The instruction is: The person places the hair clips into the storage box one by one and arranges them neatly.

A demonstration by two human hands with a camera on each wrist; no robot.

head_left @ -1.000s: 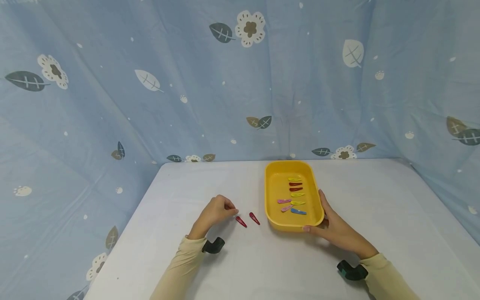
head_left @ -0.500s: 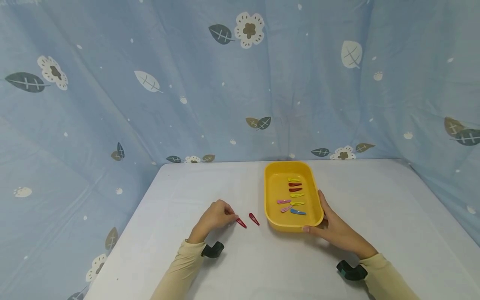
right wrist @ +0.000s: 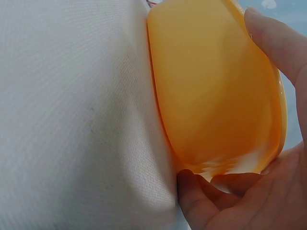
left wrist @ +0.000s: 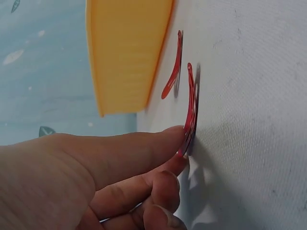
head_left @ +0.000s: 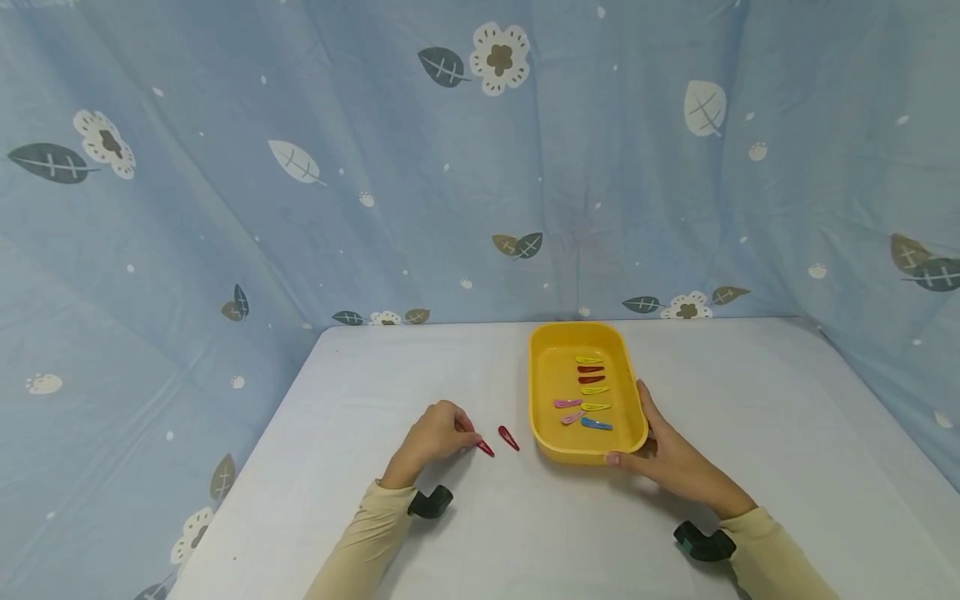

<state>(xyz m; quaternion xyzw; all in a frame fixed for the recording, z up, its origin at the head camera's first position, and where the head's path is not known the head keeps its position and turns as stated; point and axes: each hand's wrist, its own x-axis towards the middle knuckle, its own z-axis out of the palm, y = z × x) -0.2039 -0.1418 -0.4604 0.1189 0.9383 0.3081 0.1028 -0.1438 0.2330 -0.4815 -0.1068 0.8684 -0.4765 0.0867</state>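
Note:
My left hand pinches one end of a red snap hair clip between thumb and index finger, close over the white cloth. A second red hair clip lies just to its right, short of the yellow plastic tray. At the tray's near right corner, my right hand grips the wall, thumb at the front rim and fingers along the right side. In the right wrist view, its fingertips curl in at the tray's lower edge.
Inside the tray lie several hair clips: yellow ones like the top clip, dark red ones, pink ones and a blue one. A patterned blue curtain hangs behind the white table.
My left hand has come down slightly and to the right, its fingers now covering the upper end of the nearer red hair clip. The right hand and tray stay in place.

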